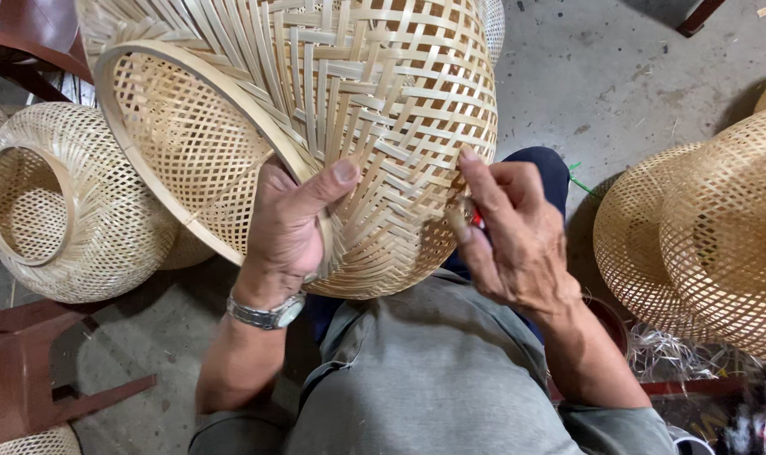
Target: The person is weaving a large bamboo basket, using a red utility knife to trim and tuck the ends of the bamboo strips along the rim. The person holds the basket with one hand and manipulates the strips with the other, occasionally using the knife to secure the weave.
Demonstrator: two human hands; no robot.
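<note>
A large round woven bamboo basket (pixel 374 93) fills the top middle of the head view, its open hoop rim (pixel 130 160) turned to the left. My left hand (pixel 290 223) grips that rim at its lower edge, thumb pressed on the outer weave; a metal watch (pixel 267 313) sits on the wrist. My right hand (pixel 509 232) is at the basket's right side, fingers closed round a small red tool (pixel 476 219) whose tip touches the weave. Most of the tool is hidden in the fingers.
Another woven basket (pixel 63 202) lies at the left on the concrete floor. Two more baskets (pixel 703 236) stack at the right, with loose bamboo shavings (pixel 678 354) under them. A brown stool (pixel 29 371) stands at lower left. My grey trousers (pixel 433 379) fill the bottom middle.
</note>
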